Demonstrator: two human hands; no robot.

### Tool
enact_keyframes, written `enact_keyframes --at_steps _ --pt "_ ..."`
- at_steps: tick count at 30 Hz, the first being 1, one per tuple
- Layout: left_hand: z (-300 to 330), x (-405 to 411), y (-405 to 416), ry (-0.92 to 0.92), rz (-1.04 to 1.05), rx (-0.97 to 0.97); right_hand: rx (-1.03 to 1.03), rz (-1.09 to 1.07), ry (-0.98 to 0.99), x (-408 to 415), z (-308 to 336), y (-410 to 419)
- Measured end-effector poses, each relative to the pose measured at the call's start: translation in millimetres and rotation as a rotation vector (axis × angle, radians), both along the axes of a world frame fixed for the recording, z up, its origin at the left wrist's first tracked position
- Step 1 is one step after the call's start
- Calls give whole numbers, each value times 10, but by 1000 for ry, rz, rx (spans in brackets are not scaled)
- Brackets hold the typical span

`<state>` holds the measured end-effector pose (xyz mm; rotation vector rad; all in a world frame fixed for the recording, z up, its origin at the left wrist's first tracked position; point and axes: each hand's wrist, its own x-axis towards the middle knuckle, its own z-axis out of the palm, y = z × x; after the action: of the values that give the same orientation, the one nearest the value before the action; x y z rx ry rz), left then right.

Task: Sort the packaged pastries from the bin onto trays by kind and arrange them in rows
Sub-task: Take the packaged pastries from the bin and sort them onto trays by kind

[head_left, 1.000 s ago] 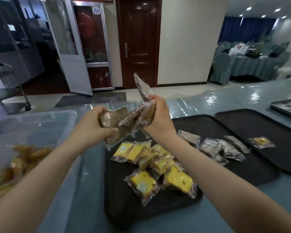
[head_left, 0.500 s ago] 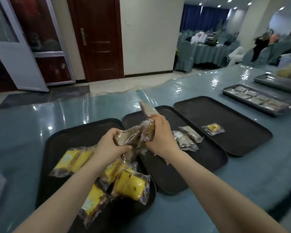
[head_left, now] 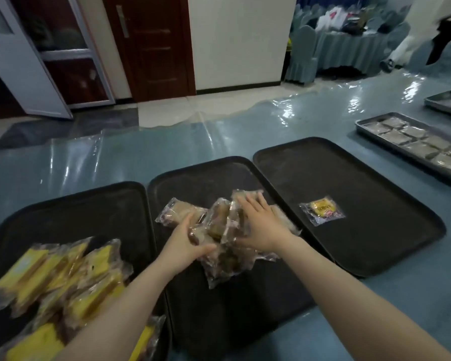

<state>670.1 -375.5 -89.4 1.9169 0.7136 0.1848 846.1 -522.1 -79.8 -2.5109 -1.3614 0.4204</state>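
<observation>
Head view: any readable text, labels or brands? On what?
None can be read.
Small yellow packet on the right black tray: red and dark print, too blurred.
Yellow cake wrappers on the left tray: no legible print.
Brown pastry packets under both hands: no legible print.

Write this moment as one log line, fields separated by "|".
step: placing brown pastry packs | place: middle tray | left hand: on pile | right hand: flat on pile | rows: not yet

A table (head_left: pixel 89 162) covered in glossy blue sheeting is seen. Three black trays (head_left: pixel 375 230) are laid side by side at six o'clock; two metal trays (head_left: pixel 362 125) are set toward two o'clock.
</observation>
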Motion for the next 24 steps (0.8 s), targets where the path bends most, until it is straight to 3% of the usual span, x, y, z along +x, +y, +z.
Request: enact_keyframes --at_steps 3,9,16,24 --pt "-153 -14 -15 141 19 235 28 29 56 99 -163 45" --pt "-205 -209 -17 422 -40 320 82 145 74 -156 -212 253" --pt "97 -717 -40 177 73 330 324 179 73 -696 33 538" --pt "614 -2214 91 -99 239 307 478 227 171 -2016 462 770"
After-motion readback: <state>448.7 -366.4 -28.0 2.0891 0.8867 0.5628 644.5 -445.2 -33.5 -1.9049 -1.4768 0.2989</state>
